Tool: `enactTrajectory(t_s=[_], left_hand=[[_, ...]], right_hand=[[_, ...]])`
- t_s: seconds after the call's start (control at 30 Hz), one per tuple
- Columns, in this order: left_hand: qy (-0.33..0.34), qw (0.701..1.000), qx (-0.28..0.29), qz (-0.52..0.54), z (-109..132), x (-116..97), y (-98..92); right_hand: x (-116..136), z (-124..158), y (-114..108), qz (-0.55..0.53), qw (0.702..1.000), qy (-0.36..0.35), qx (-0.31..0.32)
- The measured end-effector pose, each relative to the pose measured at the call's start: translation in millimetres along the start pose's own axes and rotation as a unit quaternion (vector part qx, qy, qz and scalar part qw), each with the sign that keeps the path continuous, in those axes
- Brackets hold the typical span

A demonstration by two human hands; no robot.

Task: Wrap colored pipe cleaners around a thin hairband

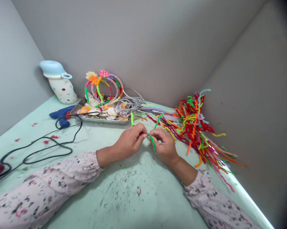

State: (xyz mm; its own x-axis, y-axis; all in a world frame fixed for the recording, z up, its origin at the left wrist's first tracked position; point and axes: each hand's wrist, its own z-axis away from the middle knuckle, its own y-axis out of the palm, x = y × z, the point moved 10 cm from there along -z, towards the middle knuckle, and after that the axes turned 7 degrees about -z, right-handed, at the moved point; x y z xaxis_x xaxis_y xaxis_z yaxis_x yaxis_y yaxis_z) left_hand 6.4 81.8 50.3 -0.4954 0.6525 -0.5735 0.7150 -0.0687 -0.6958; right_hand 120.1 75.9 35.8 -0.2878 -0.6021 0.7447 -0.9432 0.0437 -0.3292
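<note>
Close together over the middle of the table, my left hand and my right hand both pinch at a green pipe cleaner. One end of it hangs down between the hands, and a green length rises above the right fingers. A yellow-green tip sticks up behind my left hand; whether it belongs to the same piece I cannot tell. My fingertips hide the spot where the pieces meet. Just behind the hands lie more loose pipe cleaners.
A metal tray at the back bears fuzzy headbands, scraps and a coil of grey wire. To its left are a blue glue gun, its black cord and a white bottle. A tangled pipe-cleaner heap fills the right.
</note>
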Motion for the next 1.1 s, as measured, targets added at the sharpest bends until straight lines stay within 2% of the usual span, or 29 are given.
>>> enactTrajectory(t_s=[0.77,1.0,1.1], left_hand=[[-0.004,1.000,0.009,-0.020,1.3,1.5,3.2],[-0.005,1.000,-0.017,-0.011,0.6,0.2,-3.4],[-0.017,0.999,-0.037,0.002,1.2,1.9,-8.2]], right_hand=[[-5.1,-0.8,6.0,-0.025,0.998,0.055,0.033],[-22.7,1.1,10.5,-0.173,0.978,0.113,0.026],[-22.4,1.1,12.7,-0.208,0.971,0.112,0.042]])
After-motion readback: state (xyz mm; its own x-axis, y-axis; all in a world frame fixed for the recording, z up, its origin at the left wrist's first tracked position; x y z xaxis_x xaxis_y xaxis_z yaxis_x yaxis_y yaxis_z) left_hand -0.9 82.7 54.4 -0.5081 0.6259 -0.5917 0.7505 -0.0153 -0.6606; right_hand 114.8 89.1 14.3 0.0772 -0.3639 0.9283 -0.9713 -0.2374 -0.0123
